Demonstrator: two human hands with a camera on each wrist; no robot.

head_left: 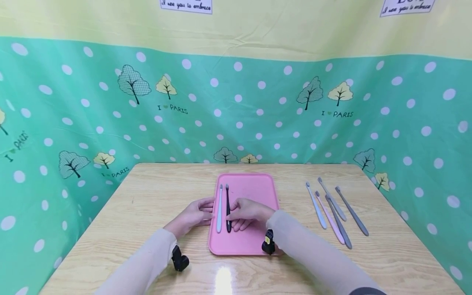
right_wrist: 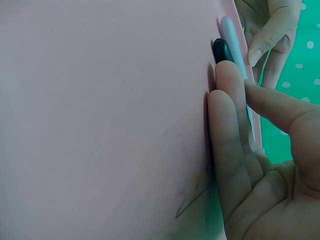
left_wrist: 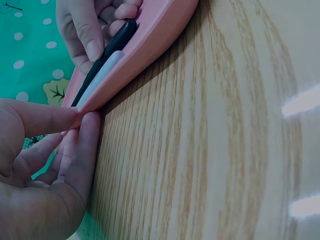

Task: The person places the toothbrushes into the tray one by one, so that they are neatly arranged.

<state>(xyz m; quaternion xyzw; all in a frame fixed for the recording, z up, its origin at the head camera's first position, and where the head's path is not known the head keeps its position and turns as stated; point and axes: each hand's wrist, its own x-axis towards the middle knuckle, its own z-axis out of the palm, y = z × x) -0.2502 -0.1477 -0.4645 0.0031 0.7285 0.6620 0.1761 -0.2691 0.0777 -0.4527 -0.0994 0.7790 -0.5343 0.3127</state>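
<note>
The place looks like a small screened-off nook; whether it belongs to a home, a studio or a workplace cannot be told. Patterned fabric (head_left: 250, 98), green with white dots, printed trees and "PARIS" lettering below a pale yellow band, encloses the back and sides of a wood-grain tabletop (head_left: 169, 184).

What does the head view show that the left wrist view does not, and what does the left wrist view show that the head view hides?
Only the head view: five loose toothbrushes on the table, and the bristle heads of the black toothbrush and light blue toothbrush on the pink tray.
Only the left wrist view: the outer face of the tray's left wall.
Both: the left hand at the tray's edge, the right hand holding the black handle, and the dotted curtain.
</note>
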